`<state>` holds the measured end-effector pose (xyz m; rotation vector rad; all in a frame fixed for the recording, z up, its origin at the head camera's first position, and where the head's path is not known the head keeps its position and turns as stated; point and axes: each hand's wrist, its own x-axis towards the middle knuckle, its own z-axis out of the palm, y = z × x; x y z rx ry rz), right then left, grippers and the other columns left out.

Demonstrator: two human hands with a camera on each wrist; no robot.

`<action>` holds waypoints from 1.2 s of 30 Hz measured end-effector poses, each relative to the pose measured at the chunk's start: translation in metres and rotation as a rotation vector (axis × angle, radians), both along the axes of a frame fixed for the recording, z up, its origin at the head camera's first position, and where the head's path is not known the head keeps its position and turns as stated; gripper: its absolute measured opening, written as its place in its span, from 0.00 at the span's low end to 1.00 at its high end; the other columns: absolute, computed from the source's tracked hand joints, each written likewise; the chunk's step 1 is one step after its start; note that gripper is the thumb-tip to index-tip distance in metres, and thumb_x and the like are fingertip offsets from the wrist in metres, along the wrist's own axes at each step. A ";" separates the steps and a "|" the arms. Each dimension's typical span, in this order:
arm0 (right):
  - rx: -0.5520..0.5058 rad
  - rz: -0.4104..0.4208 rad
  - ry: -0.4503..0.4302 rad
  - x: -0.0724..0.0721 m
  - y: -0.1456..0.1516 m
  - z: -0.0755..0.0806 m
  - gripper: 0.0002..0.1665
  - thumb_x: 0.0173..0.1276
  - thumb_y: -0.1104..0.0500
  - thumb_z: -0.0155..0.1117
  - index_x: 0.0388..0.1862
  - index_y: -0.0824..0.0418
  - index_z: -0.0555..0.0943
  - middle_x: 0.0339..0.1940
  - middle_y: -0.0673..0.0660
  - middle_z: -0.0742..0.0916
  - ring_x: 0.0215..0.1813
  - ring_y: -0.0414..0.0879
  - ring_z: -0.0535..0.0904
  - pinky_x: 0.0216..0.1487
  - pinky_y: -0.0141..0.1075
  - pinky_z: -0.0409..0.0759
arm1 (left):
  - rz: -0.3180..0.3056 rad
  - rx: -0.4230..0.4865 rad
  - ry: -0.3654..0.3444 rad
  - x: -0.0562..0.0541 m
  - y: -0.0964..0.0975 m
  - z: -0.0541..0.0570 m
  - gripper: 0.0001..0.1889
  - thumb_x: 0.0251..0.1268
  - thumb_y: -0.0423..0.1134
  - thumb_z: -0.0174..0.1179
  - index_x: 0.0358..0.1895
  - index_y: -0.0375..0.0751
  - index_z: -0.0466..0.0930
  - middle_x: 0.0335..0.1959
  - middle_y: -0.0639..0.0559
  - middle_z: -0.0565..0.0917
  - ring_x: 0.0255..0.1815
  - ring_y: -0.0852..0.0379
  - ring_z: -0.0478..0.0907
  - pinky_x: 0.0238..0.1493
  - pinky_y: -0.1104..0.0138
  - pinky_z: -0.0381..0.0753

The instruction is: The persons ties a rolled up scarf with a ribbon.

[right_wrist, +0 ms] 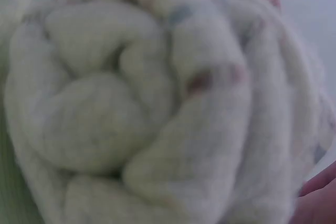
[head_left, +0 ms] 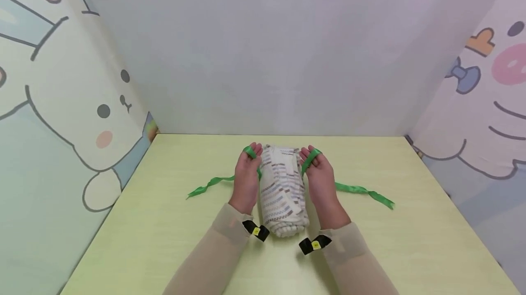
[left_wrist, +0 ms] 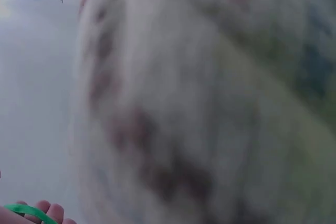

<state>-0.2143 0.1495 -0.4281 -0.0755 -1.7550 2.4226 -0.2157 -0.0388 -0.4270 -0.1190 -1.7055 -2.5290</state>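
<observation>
A rolled cloth (head_left: 283, 190), white with a striped and dashed pattern, lies lengthwise on the table between both hands. My left hand (head_left: 247, 174) is at its left side and holds a green ribbon (head_left: 249, 151) at the fingers. On the right side, my right hand (head_left: 320, 178) holds another stretch of the green ribbon (head_left: 309, 161). Loose ribbon tails extend outward past each hand. Whether the ribbon runs under the roll is hidden. The left wrist view has blurred cloth (left_wrist: 157, 103) and ribbon (left_wrist: 31, 212) over fingers; the right wrist view faces the roll's spiral end (right_wrist: 115, 93).
The pale yellow table (head_left: 164, 249) meets a plain light wall (head_left: 279, 57) at the back. Cartoon-printed side panels stand at left (head_left: 61, 117) and right (head_left: 472, 117). Each sleeve cuff carries a small black wrist device, left (head_left: 255, 231) and right (head_left: 315, 244).
</observation>
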 end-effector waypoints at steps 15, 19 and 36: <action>0.560 -0.090 0.278 -0.002 0.006 -0.009 0.18 0.82 0.66 0.53 0.66 0.65 0.80 0.68 0.57 0.82 0.68 0.49 0.79 0.62 0.30 0.77 | -0.060 -0.204 0.045 0.006 0.003 0.000 0.29 0.80 0.31 0.50 0.80 0.43 0.58 0.79 0.49 0.64 0.80 0.57 0.57 0.77 0.60 0.57; 0.619 -0.107 0.312 -0.002 0.007 -0.012 0.14 0.81 0.65 0.57 0.59 0.65 0.84 0.68 0.53 0.82 0.67 0.47 0.79 0.55 0.26 0.79 | -0.088 -0.256 0.096 0.008 0.007 -0.001 0.30 0.81 0.32 0.50 0.81 0.42 0.56 0.81 0.51 0.61 0.81 0.58 0.54 0.78 0.60 0.55; 0.759 -0.037 0.313 0.005 -0.013 -0.011 0.12 0.76 0.62 0.66 0.56 0.57 0.85 0.64 0.56 0.84 0.54 0.50 0.85 0.54 0.48 0.83 | -0.129 -0.409 0.037 0.015 0.021 -0.001 0.31 0.79 0.42 0.54 0.80 0.50 0.59 0.82 0.56 0.58 0.82 0.59 0.48 0.79 0.55 0.50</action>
